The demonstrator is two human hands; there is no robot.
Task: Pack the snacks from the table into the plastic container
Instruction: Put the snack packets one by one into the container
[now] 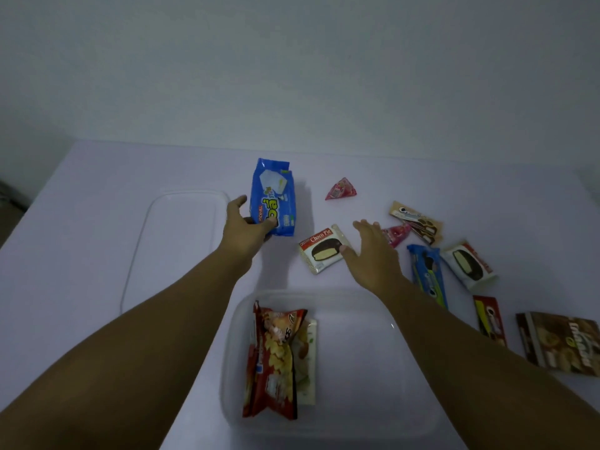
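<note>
A clear plastic container [357, 417] sits near me with a red snack bag [274, 362] and a pale packet [308, 362] standing along its left wall. My left hand [243, 228] grips the bottom end of a blue snack bag [272, 198], held upright above the table. My right hand [373, 251] hovers open, fingers spread, thumb touching a Choco Pie packet [323, 248]. Lying to the right are a second pie packet [469, 264], a blue cookie pack [427, 274], a pink packet [397, 235] and a tan wafer packet [417, 220].
The container's clear lid [175, 241] lies flat at left. A pink triangular candy [341, 189] sits farther back. A red bar [490, 319] and a brown box [561, 342] lie at the right edge. The table meets a white wall behind.
</note>
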